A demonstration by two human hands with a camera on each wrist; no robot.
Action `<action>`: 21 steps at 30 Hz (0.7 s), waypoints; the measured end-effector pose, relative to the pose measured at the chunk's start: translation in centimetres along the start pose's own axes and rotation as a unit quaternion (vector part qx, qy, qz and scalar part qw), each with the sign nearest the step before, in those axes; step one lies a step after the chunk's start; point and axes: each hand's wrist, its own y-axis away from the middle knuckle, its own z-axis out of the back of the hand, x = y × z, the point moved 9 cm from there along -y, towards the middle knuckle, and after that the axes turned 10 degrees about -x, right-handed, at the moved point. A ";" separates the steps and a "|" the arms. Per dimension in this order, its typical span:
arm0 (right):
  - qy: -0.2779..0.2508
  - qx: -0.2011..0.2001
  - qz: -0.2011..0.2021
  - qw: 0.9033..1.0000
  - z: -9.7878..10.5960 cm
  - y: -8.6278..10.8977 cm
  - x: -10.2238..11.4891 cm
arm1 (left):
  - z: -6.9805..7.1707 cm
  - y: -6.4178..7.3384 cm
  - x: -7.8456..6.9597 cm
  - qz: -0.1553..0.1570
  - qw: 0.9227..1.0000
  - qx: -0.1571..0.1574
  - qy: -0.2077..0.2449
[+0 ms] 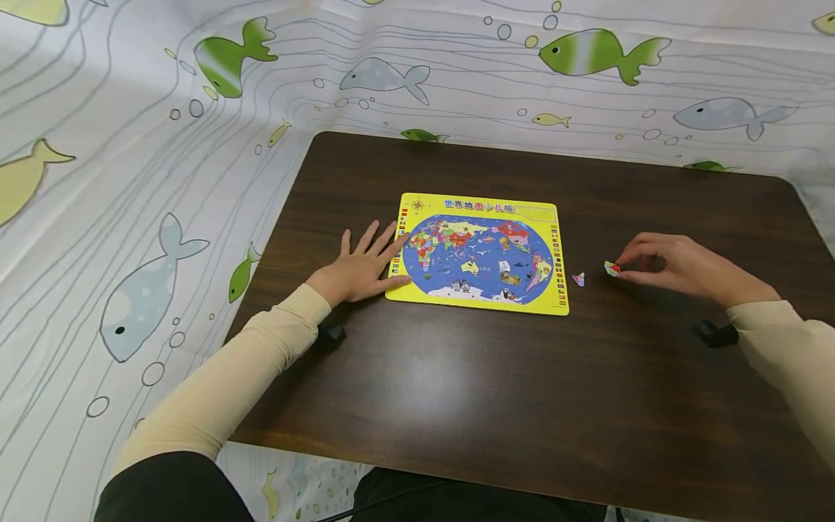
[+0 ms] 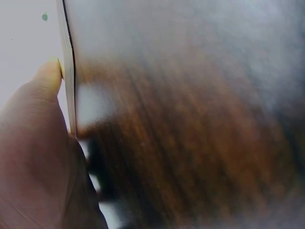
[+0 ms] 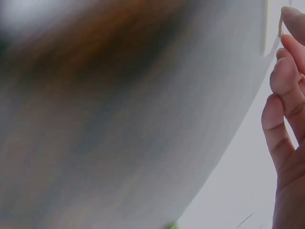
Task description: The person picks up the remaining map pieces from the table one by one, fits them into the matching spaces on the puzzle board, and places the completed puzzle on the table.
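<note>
A yellow-framed world map puzzle board (image 1: 479,304) lies flat on the table, its oval blue map printed with countries and animals. My left hand (image 1: 355,274) rests spread at the board's left side, fingers straight, with the thumb and some fingertips on its edge. In the left wrist view the thumb (image 2: 35,143) lies against the thin edge of the board (image 2: 68,71). To the right of the board, my right hand (image 1: 678,264) pinches a small colourful puzzle piece (image 1: 611,269) between thumb and fingers. The piece appears edge-on in the right wrist view, held at the fingertips (image 3: 284,71).
Another small puzzle piece (image 1: 579,279) lies on the dark wooden table (image 1: 424,391), between the board and my right hand. A white cloth (image 1: 457,43) printed with fish hangs behind the table and along its left side.
</note>
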 end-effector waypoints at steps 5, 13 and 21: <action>-0.029 0.023 0.047 0.998 -1.1 -3.5 4.4 | 0.1 0.1 -0.1 -0.008 1.000 -0.004 -0.005; -0.062 0.088 0.101 0.989 -5.3 -10.4 11.5 | 0.2 0.4 0.3 -0.008 1.000 -0.012 -0.003; -0.085 0.100 0.150 0.980 -8.5 -16.9 16.0 | 0.4 0.4 -0.1 -0.009 1.000 -0.014 -0.006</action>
